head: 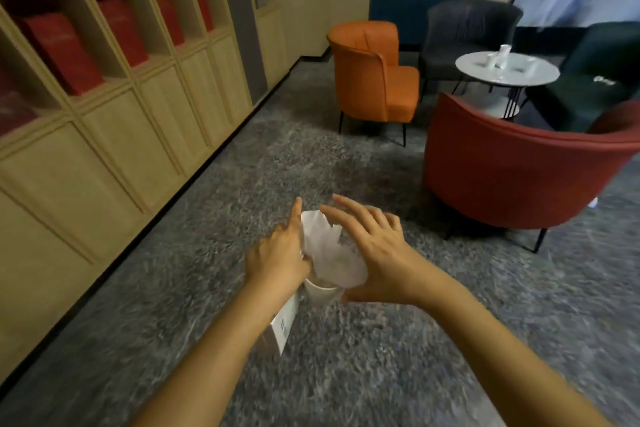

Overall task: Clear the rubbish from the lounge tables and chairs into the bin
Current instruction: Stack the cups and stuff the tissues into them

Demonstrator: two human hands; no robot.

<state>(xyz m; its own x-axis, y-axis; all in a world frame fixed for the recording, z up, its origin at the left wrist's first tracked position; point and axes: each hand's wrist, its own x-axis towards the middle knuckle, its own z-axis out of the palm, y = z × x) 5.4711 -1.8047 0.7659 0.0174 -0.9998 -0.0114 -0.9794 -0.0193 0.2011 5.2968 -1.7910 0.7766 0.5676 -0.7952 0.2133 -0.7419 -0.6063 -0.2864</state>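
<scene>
From the head camera, your left hand point(280, 253) was raised over the grey carpet point(242, 166) with its index finger pointing forward, the other fingers curled around a white paper cup point(320, 292) and the crumpled white tissue point(332, 253) stuffed into it. A small white carton point(285, 326) hung under that wrist; how it was gripped was hidden behind the hand. Your right hand point(377, 250) arched over the tissue with fingers spread and loose, thumb under the cup's side; whether it actually held anything I cannot tell. Most of the cup was covered by both hands.

Further off, a round white table point(507, 69) stood among an orange chair point(372, 76), a red chair point(519, 177) and dark chairs point(467, 31), carrying a few blurred white cups point(502, 54). A pale scrap point(603, 81) lay on the dark seat at the right edge, too blurred to identify.
</scene>
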